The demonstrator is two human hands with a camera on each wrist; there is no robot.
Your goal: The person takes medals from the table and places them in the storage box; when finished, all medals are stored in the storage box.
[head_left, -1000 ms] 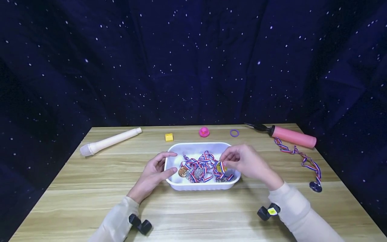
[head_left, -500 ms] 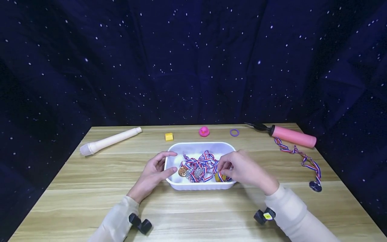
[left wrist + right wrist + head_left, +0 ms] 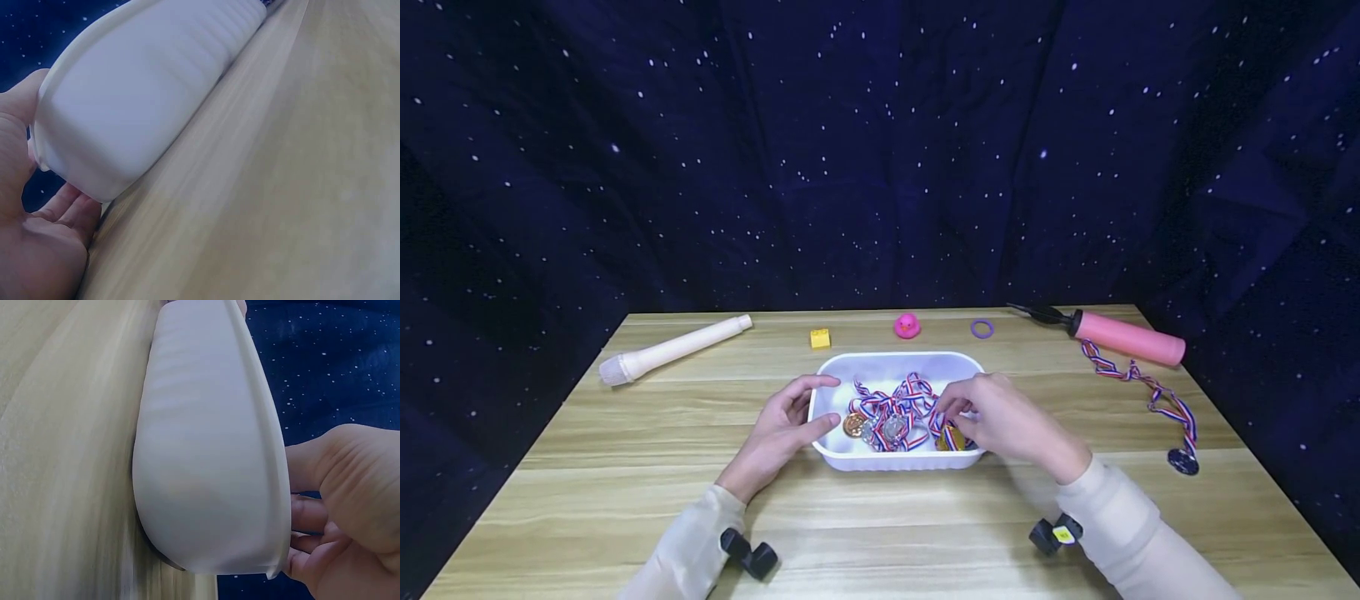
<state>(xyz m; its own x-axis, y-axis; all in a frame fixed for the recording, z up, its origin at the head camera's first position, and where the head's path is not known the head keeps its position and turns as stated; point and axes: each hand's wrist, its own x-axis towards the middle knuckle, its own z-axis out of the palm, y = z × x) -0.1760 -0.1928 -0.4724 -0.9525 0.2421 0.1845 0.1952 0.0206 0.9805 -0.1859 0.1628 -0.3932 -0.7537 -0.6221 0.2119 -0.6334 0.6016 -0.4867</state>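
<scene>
A white plastic basin (image 3: 898, 461) stands on the table, holding several medals on striped red, white and blue ribbons. My left hand (image 3: 782, 425) holds the basin's left end, the thumb over the rim and the fingers along the outer wall, as the left wrist view shows. Over the basin's right end reaches my right hand (image 3: 1000, 421), thumb and forefinger slightly apart just above a gold medal (image 3: 951, 438) that lies inside. A bronze medal (image 3: 853, 425) and a silver medal (image 3: 894, 428) lie further left. In the right wrist view, the basin wall (image 3: 206, 456) hides the fingertips.
Along the back are a pale microphone (image 3: 673, 348), a yellow block (image 3: 820, 338), a pink rubber duck (image 3: 907, 326), a purple ring (image 3: 982, 329) and a pink hand pump (image 3: 1129, 338). A dark-looking medal (image 3: 1183, 462) with its ribbon lies on the right side of the table.
My right hand has shifted left and lowered the gold medal into the basin, and its fingers have let go of it. The left hand has stayed in place.
</scene>
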